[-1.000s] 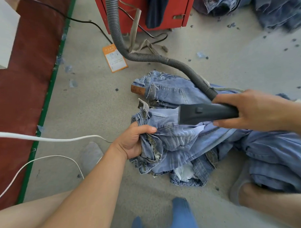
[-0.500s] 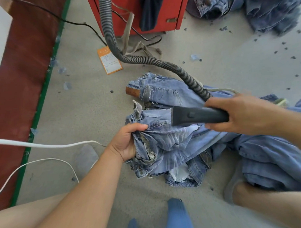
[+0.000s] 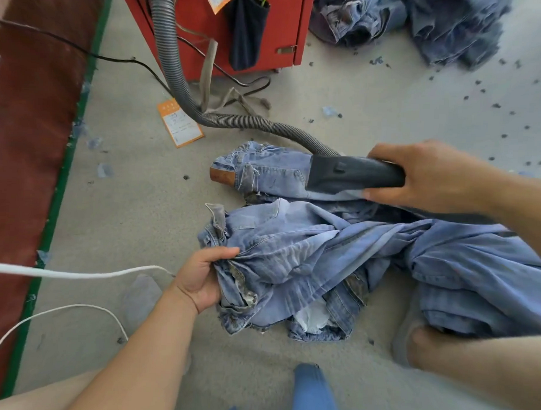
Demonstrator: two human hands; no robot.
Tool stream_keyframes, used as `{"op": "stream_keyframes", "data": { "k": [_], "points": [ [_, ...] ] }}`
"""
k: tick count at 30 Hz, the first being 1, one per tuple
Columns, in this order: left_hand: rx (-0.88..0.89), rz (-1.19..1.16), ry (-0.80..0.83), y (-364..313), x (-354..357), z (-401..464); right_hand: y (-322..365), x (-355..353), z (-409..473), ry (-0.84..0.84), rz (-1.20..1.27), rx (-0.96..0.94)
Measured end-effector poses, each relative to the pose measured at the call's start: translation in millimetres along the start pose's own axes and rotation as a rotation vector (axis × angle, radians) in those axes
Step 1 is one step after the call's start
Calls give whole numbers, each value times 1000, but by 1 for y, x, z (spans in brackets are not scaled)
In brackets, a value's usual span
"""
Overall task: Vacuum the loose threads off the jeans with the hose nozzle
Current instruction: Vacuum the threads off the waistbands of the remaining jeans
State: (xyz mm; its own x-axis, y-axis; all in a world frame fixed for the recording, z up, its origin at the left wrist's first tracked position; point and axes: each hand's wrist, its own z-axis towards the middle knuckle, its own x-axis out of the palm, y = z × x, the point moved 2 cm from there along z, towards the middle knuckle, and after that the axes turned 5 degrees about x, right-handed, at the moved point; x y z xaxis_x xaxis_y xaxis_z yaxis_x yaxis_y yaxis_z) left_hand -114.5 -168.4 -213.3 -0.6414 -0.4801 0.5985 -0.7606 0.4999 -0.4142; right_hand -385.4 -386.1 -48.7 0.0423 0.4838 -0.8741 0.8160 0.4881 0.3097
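Light blue jeans (image 3: 307, 252) lie crumpled on the grey floor in front of me, waistband to the left with a brown leather patch (image 3: 222, 175). My left hand (image 3: 204, 277) grips a bunched fold of the denim at its left edge. My right hand (image 3: 429, 176) holds the black hose nozzle (image 3: 350, 174), whose flat mouth points left over the upper part of the jeans near the back pocket. A grey ribbed hose (image 3: 175, 75) curves from the nozzle up to the red vacuum cabinet (image 3: 269, 27).
An orange tag (image 3: 180, 126) lies on the floor by the hose. White cords (image 3: 61, 272) cross at the left, beside a dark red mat (image 3: 30, 119) with a green edge. More jeans (image 3: 422, 23) are piled at the top right. Thread scraps dot the floor. My legs frame the jeans.
My right hand has moved the nozzle up, off the middle folds and onto the upper waistband part of the jeans. My left hand keeps its grip on the denim.
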Motion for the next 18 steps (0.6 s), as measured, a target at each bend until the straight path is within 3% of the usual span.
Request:
{"op": "stream_keyframes", "data": {
  "k": [6,8,11,13,17,18],
  "points": [
    [-39,16,59,7,14,0,39,46,-12,270,-199,-157],
    [-71,40,92,8,12,-2,53,58,-11,176,-195,-163],
    [-175,88,59,11,2,-4,49,36,1,-103,76,-58],
    [-186,156,-104,15,-5,-1,35,9,10,-257,202,-3],
    [52,313,-752,27,-41,8,5,-28,14,-338,146,33],
    [58,329,-842,31,-46,11,0,-30,12,-338,135,39]
  ]
}}
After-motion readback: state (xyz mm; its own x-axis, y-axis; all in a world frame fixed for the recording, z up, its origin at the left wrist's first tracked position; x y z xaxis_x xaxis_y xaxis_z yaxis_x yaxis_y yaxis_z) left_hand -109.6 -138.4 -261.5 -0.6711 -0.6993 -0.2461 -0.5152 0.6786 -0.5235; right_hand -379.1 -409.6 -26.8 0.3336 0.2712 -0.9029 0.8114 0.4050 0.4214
